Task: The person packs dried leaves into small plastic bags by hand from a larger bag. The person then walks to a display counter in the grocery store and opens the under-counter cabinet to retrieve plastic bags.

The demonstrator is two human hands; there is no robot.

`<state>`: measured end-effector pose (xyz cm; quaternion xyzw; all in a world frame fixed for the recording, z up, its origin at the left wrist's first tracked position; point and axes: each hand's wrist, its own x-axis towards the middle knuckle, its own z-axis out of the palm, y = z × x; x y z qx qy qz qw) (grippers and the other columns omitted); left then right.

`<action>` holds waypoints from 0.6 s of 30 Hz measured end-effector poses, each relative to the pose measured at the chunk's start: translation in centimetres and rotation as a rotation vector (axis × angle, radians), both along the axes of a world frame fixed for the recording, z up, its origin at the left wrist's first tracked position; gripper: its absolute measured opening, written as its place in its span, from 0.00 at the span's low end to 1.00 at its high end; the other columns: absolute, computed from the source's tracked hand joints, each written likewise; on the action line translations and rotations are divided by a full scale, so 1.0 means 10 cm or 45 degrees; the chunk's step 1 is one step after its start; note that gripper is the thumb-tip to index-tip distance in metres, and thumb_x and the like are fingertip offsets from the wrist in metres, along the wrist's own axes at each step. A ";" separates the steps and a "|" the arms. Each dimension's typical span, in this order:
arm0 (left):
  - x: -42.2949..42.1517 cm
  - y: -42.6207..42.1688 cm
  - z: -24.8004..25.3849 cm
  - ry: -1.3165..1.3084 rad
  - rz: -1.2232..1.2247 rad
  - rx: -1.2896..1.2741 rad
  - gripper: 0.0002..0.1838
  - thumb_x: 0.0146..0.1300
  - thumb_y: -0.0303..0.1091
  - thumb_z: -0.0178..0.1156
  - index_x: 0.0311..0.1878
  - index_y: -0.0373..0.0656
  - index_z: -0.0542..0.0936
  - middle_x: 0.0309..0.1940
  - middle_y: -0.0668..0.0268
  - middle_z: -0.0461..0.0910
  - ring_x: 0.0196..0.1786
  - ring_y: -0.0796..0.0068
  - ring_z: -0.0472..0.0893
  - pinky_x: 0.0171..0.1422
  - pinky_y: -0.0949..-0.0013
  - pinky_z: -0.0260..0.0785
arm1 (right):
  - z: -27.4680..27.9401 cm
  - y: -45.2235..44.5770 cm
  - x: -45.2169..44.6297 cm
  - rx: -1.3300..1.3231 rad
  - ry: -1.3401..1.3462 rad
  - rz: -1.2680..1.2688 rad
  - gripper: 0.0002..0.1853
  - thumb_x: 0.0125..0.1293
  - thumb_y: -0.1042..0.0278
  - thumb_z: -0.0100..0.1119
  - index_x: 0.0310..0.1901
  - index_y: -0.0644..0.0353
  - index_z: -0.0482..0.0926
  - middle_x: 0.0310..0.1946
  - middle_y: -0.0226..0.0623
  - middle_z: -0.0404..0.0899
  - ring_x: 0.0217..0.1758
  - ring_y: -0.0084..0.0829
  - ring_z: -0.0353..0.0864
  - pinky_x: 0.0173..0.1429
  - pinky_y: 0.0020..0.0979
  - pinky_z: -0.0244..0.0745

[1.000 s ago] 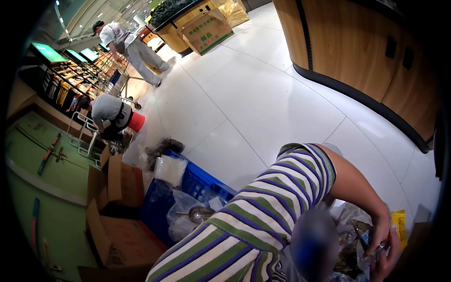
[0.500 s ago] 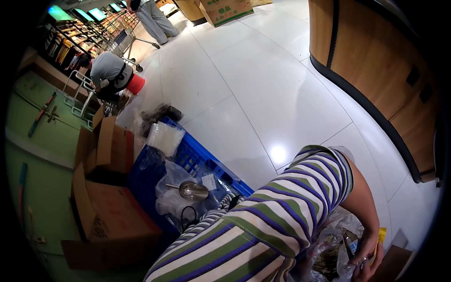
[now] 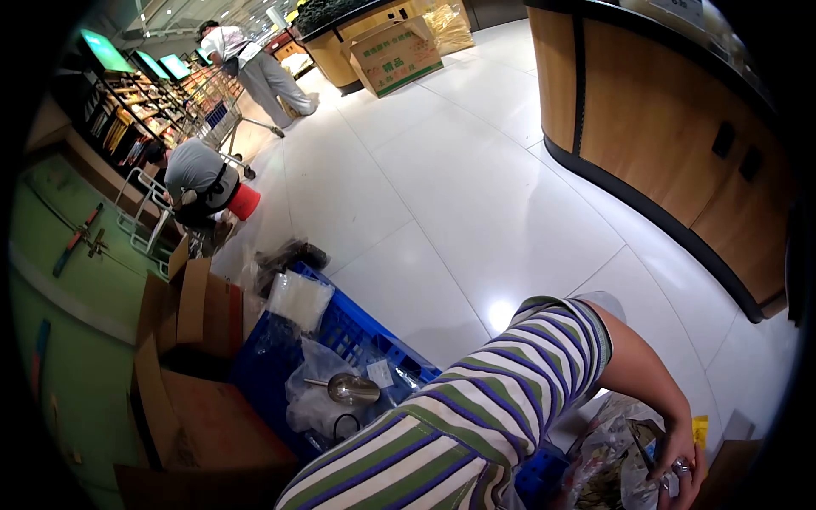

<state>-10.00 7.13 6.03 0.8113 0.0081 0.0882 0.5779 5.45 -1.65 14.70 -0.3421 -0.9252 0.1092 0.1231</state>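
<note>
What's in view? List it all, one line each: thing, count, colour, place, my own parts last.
Printed carton: 1, brown and green, top centre
Counters: 2, wood-brown, top centre, upper right
Other people: 2, grey and whitish tops, upper left
Shopping cart: 1, metallic, upper left
Screens: at least 3, green, upper left
Bucket-like item: 1, red, left
Open cartons: at least 2, brown, lower left
Crate: 1, blue, lower left
White packet: 1, white, on crate
Scoop: 1, silver, in crate
Bag: 1, clear, lower right
Yellow packet: 1, yellow, near hands
Striped sleeve: 1, green-white-purple, lower centre
Hands: 2, bare, at bag
</note>
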 end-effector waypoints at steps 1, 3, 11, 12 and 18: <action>0.02 -0.03 -0.01 0.005 -0.006 -0.008 0.33 0.41 0.42 0.79 0.49 0.35 0.78 0.48 0.58 0.80 0.54 0.63 0.77 0.59 0.66 0.67 | -0.01 -0.01 0.00 -0.016 -0.022 -0.005 0.19 0.59 0.72 0.65 0.53 0.60 0.79 0.64 0.53 0.69 0.62 0.54 0.71 0.64 0.44 0.68; 0.04 -0.03 -0.03 0.011 -0.012 -0.007 0.33 0.41 0.42 0.79 0.49 0.35 0.78 0.48 0.58 0.80 0.54 0.63 0.77 0.59 0.65 0.67 | -0.09 0.00 0.10 -0.094 -0.024 -0.042 0.19 0.59 0.73 0.67 0.53 0.61 0.79 0.63 0.53 0.69 0.61 0.54 0.72 0.64 0.44 0.69; 0.05 -0.07 -0.08 0.024 -0.027 -0.034 0.33 0.41 0.42 0.79 0.49 0.35 0.78 0.48 0.58 0.80 0.53 0.63 0.77 0.59 0.65 0.67 | -0.28 -0.04 0.09 -0.527 0.579 -0.365 0.16 0.51 0.70 0.70 0.41 0.66 0.80 0.62 0.56 0.71 0.65 0.56 0.70 0.67 0.51 0.65; 0.03 -0.08 -0.08 0.030 -0.029 -0.036 0.33 0.41 0.41 0.79 0.49 0.35 0.78 0.48 0.58 0.80 0.53 0.63 0.77 0.59 0.65 0.67 | -0.26 0.02 0.07 -0.291 0.407 -0.157 0.16 0.51 0.70 0.70 0.41 0.66 0.80 0.62 0.56 0.71 0.65 0.56 0.70 0.67 0.51 0.65; 0.07 -0.03 -0.08 0.020 -0.033 -0.048 0.32 0.41 0.41 0.78 0.49 0.35 0.78 0.48 0.58 0.80 0.53 0.63 0.77 0.59 0.65 0.67 | -0.37 0.01 0.13 -0.075 0.295 -0.135 0.17 0.49 0.73 0.72 0.41 0.66 0.80 0.59 0.55 0.73 0.63 0.56 0.72 0.65 0.50 0.68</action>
